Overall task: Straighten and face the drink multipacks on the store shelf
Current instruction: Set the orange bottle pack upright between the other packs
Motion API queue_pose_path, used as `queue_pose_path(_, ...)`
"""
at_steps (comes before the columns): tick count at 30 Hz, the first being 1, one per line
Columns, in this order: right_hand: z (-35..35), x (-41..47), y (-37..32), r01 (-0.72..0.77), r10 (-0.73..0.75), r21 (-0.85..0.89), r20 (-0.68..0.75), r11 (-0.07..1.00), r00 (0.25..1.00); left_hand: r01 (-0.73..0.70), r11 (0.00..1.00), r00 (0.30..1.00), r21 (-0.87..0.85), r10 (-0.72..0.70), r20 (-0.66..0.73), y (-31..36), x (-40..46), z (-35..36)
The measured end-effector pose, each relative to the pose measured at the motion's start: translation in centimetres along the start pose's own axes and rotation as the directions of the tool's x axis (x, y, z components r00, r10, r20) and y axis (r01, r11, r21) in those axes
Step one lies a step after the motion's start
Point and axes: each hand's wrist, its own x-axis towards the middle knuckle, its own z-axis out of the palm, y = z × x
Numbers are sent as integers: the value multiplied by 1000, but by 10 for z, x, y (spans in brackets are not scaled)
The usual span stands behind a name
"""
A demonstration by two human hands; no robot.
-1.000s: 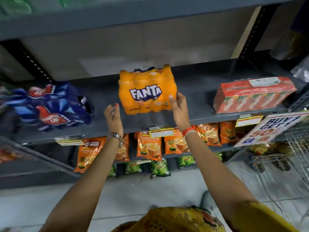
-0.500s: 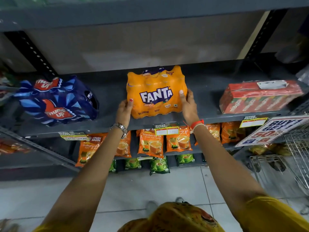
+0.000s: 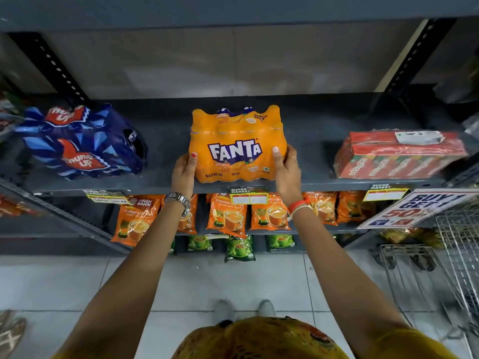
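An orange Fanta multipack [image 3: 237, 146] stands in the middle of the grey shelf [image 3: 305, 182], its logo facing me. My left hand [image 3: 184, 172] presses its lower left side and my right hand [image 3: 286, 169] presses its lower right side, thumbs on the front. A blue Thums Up multipack [image 3: 80, 143] lies tilted and skewed at the shelf's left. A red Maaza carton pack [image 3: 399, 154] sits at the right, turned at an angle.
Price tags [image 3: 248, 196] hang on the shelf's front edge. Orange tea pouches [image 3: 225, 213] and green packets [image 3: 239, 247] fill the lower shelves. A promo sign [image 3: 414, 208] and a wire trolley [image 3: 440, 257] stand at the right. Black uprights flank the bay.
My hands have closed in from beside the Fanta pack onto its two sides. The pack now stands squarer, with its logo level and near the shelf's front edge.
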Motion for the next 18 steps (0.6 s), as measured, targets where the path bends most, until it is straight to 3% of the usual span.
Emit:
queue_pose_path(8, 6, -6, 2, 60, -60, -12, -57, 998, 997, -68, 998, 997, 4, 69, -26, 5, -1, 3)
queue_pose_path(14, 17, -13, 2, 62, -52, 75, -131, 995, 990, -125, 992, 989, 9, 124, 81, -1, 6, -10)
queue_pose_path(18, 40, -29, 10, 96, -33, 170, -341, 981, 940, -95, 995, 973, -43, 102, 208, -8, 10, -27)
